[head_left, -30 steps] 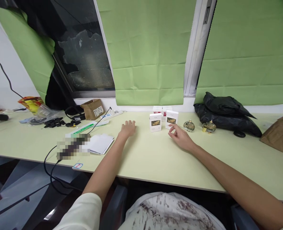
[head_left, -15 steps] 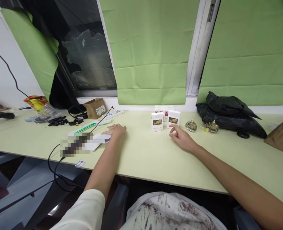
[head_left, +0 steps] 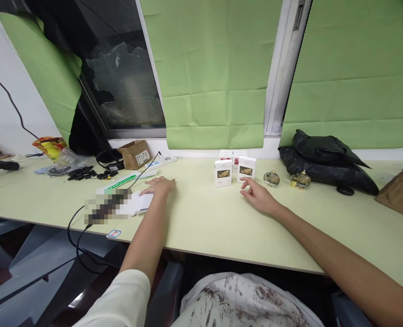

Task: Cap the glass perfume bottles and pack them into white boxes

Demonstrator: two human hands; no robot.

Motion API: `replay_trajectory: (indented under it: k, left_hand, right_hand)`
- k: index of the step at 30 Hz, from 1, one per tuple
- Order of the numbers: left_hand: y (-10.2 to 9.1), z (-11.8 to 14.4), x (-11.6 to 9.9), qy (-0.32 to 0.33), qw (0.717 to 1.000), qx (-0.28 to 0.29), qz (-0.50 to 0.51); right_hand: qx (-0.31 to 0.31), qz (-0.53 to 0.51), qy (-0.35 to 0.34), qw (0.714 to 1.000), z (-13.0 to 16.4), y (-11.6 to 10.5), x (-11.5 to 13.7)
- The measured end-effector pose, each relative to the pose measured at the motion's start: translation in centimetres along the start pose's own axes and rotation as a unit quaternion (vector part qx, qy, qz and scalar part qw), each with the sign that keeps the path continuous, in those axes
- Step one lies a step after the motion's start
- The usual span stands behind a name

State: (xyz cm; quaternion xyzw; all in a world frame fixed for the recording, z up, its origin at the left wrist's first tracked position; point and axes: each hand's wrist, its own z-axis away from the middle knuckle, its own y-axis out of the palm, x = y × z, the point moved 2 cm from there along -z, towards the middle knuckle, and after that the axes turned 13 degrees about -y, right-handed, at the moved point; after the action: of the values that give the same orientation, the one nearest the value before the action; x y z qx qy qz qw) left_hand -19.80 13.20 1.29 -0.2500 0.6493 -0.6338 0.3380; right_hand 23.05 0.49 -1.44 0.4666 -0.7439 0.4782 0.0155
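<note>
My left hand [head_left: 159,185] lies with its fingers stretched out at the far right edge of a flat white card or folded carton [head_left: 143,203]. Whether the fingertips press on the white piece is hard to tell. My right hand [head_left: 257,196] rests on the table, thumb and forefinger apart and the other fingers loosely bent, holding nothing. Its fingertips are just in front of a small white box [head_left: 246,167] with a gold picture. Another box [head_left: 223,173] of the same kind stands upright to its left.
Behind are boxes with pink marks [head_left: 226,155]. To the right sit two round ornate glass bottles [head_left: 271,179] [head_left: 301,180], a black plastic bag [head_left: 327,165] and a brown paper parcel [head_left: 402,190]. A blurred dark object with cables, a green-white strip [head_left: 121,182] and a cardboard box [head_left: 135,155] are left.
My left hand has shifted slightly left. The white piece beneath it, with raised folds before, now lies flatter. My right hand has hardly moved.
</note>
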Motion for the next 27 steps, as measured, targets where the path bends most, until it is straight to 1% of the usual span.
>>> replay_trajectory:
  k: [6, 8, 10, 12, 14, 17, 19, 21, 24, 25, 27]
  left_hand:
    - [-0.5, -0.7, 1.3, -0.021, 1.000, 0.001, 0.010]
    - [-0.6, -0.4, 1.3, -0.027, 1.000, 0.007, 0.010]
    - [-0.6, 0.2, 1.0, -0.029, 0.999, 0.021, 0.005]
    - [-0.5, 1.2, 0.2, -0.016, 0.999, 0.038, 0.004]
    - [-0.4, 2.2, -0.6, 0.014, 0.999, 0.043, 0.014]
    - [-0.4, 2.9, -1.3, 0.058, 0.998, 0.015, 0.029]
    - [-0.6, 2.5, -1.0, 0.062, 0.998, -0.005, 0.026]
    - [-0.6, 1.7, -0.2, 0.033, 0.999, 0.001, 0.014]
    - [-0.5, 0.7, 0.9, -0.035, 0.998, 0.048, 0.000]
    - [-0.4, 0.6, 1.1, -0.048, 0.997, 0.059, -0.001]
    - [-0.3, 1.0, 0.9, -0.048, 0.996, 0.069, 0.003]
  right_hand:
    - [0.006, 0.000, 0.000, 1.000, 0.1, 0.0, 0.1]
    - [0.007, 0.001, -0.001, 1.000, 0.0, 0.0, 0.0]
    - [0.007, -0.001, -0.002, 1.000, 0.0, 0.1, -0.1]
    - [0.008, -0.002, -0.002, 1.000, 0.0, 0.1, -0.1]
    - [0.010, -0.002, -0.002, 1.000, 0.0, 0.2, -0.2]
    - [0.012, -0.003, 0.000, 1.000, 0.0, 0.1, -0.2]
    - [0.011, -0.005, 0.000, 1.000, 0.0, 0.1, -0.2]
    - [0.012, -0.006, -0.001, 1.000, 0.1, 0.2, -0.3]
    - [0.017, -0.007, -0.002, 1.000, 0.1, 0.3, -0.4]
    - [0.019, -0.006, -0.002, 1.000, 0.1, 0.3, -0.4]
    - [0.023, -0.004, -0.004, 1.000, 0.1, 0.3, -0.4]
